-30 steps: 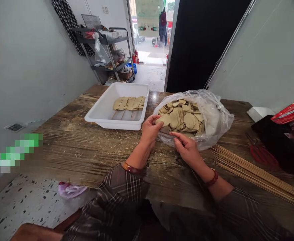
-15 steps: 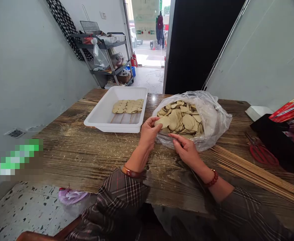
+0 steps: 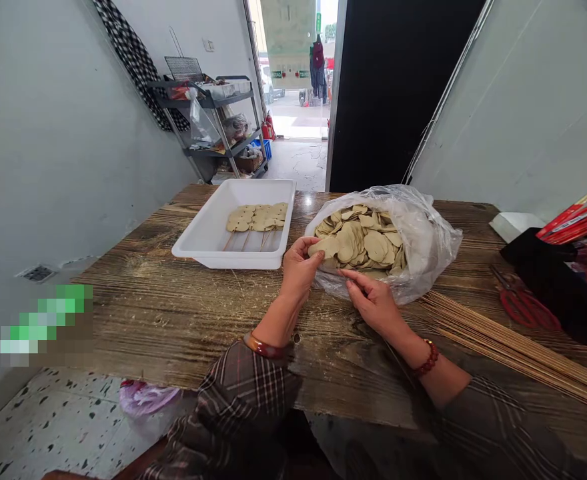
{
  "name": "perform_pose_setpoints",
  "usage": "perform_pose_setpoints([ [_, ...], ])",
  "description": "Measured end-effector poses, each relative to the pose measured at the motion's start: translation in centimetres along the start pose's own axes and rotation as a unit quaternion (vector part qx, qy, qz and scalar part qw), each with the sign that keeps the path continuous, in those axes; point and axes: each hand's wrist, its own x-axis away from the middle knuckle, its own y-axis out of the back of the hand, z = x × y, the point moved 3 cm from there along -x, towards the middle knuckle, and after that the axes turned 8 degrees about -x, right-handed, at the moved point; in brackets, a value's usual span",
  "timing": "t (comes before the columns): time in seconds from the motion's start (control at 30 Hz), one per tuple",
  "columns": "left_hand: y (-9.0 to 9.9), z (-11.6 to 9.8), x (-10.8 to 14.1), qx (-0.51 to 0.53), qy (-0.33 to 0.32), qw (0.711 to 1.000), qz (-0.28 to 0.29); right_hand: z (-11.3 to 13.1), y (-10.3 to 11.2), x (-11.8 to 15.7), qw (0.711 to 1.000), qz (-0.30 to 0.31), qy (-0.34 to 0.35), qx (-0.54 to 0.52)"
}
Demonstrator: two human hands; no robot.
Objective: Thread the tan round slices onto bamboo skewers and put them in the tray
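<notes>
Clamping a tan slice [image 3: 326, 247], left fingers [image 3: 301, 247] sit near right fingers [image 3: 359, 279] pinched around a thin skewer [image 3: 397, 360].

Only legible text: door curtain [image 3: 288, 40] in the far doorway. Green label on its right [image 3: 303, 75] reads "TSING", letters after that unclear. Green label on its left [image 3: 276, 75] looks like it ends "TAO", start too blurry. Narrow green vertical sign [image 3: 318, 23] by the curtain: pale marks, too small. Red packets [image 3: 571, 225], right side: white print, can't resolve. Pixelated green-white patch [image 3: 43, 323], left: unreadable.
</notes>
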Motion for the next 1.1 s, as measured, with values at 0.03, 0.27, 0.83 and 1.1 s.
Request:
perform_pose_setpoints([
  [0.03,0.0,0.0,0.0,-0.001,-0.002,1.000,0.002,0.0,0.0,0.0,1.000,-0.001,0.002,0.001],
  [0.27,-0.3,-0.5,0.3,-0.037,-0.027,0.999,0.018,-0.2,-0.1,-0.1,1.000,-0.005,-0.002,0.006],
  [0.83,-0.8,-0.7,0.6,-0.099,-0.062,0.992,0.042,-0.3,0.0,-0.4,1.000,-0.020,0.000,0.015],
  [1.1,-0.9,0.3,0.5,0.063,0.060,0.994,0.072,0.0,0.3,-0.4,0.999,-0.029,0.025,0.013],
])
